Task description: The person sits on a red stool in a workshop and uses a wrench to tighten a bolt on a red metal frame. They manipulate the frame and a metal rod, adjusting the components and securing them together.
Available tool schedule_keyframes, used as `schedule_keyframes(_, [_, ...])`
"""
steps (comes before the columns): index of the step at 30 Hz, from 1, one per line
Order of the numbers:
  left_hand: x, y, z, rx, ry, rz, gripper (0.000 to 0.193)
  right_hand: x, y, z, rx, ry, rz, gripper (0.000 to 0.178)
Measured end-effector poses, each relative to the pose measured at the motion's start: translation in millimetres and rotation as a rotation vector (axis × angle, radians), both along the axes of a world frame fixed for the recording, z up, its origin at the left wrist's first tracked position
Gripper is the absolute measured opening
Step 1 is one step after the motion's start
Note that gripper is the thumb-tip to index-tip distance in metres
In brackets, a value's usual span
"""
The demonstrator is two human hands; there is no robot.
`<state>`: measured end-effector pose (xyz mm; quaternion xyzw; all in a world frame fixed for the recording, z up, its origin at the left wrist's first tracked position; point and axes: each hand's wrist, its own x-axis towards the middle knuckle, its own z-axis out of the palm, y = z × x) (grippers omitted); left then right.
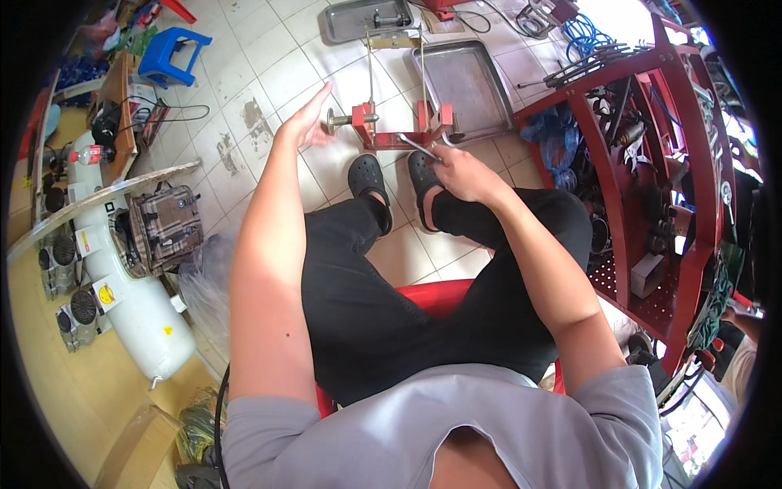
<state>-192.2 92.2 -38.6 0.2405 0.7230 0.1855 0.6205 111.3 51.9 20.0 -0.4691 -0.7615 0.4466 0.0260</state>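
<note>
Red stand [397,142] sits near open left hand [305,125], right hand [467,174] gripping metal tool [418,147]; white tank [140,314] bears a yellow label [169,331].

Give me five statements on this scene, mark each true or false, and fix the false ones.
1. The right hand holds a metal tool. True.
2. The left hand is clenched in a fist. False: the left hand is open, its fingers spread.
3. A blue stool stands left of the red stand. True.
4. The shoes are bright white. False: the shoes are dark.
5. The large metal tray lies on the floor. True.
</note>
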Motion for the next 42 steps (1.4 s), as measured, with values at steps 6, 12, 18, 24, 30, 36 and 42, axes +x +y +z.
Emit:
schedule_keyframes(6, [-31.0, 3.2, -9.2, 0.093, 0.194, 0.088, 0.103, -9.7, 30.7, -4.9, 0.022, 0.142, -0.092, 0.031])
schedule_keyframes(12, [-16.9, 3.5, -25.1, 0.120, -0.051, 0.129, 0.109, -4.9, 49.7, -5.2, -0.103, 0.396, -0.266, 0.025])
schedule_keyframes(18, [-28.0, 6.8, 0.3, -0.191, 0.061, 0.018, 0.111, 13.1, 63.0, 23.4, -0.202, 0.471, -0.524, 0.025])
schedule_keyframes(24, [-8.7, 8.8, -28.6, 0.212, 0.052, -0.025, 0.104, 9.4, 64.3, -22.1, 0.031, 0.578, -0.351, 0.018])
schedule_keyframes(30, [-8.8, 12.8, -35.0, -0.355, -0.118, 0.044, 0.112, 11.8, 53.4, -8.3, 0.078, 0.329, -0.298, 0.022])
schedule_keyframes(36, [-49.6, 11.6, -35.6, 0.135, 0.234, 0.087, 0.104, -3.9, 50.3, -3.8, 0.131, 0.350, -0.258, 0.027])
schedule_keyframes(42, [-19.6, 8.8, -38.3, 0.123, 0.001, 0.038, 0.110, -0.4, 43.4, -10.7, 0.081, 0.297, -0.258, 0.029])
